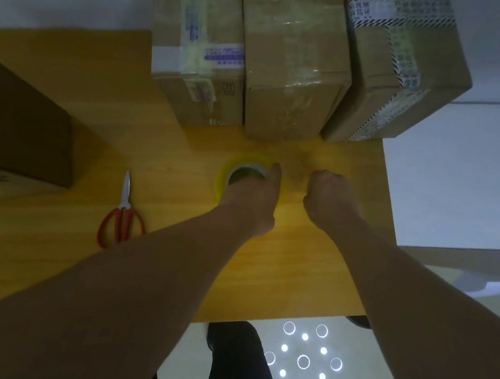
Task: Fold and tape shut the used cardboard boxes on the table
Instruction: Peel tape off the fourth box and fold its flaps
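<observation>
The left hand (254, 196) covers the yellow ring-shaped tape roll (247, 169) on the wooden table (279, 260), apparently gripping it. Just right of the roll, the right hand (327, 195) is fisted, holding nothing visible. Beyond the roll stand three stiff, light-looking brown cardboard boxes (296, 64), best held by their edges.

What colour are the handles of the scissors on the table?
Red, with silver blades; the scissors show clearly in the head view, lying left of the tape roll.

Both bare forearms reach forward; the left hand (253, 200) curls downward with thumb extended, the right hand (327, 195) is fisted
</observation>
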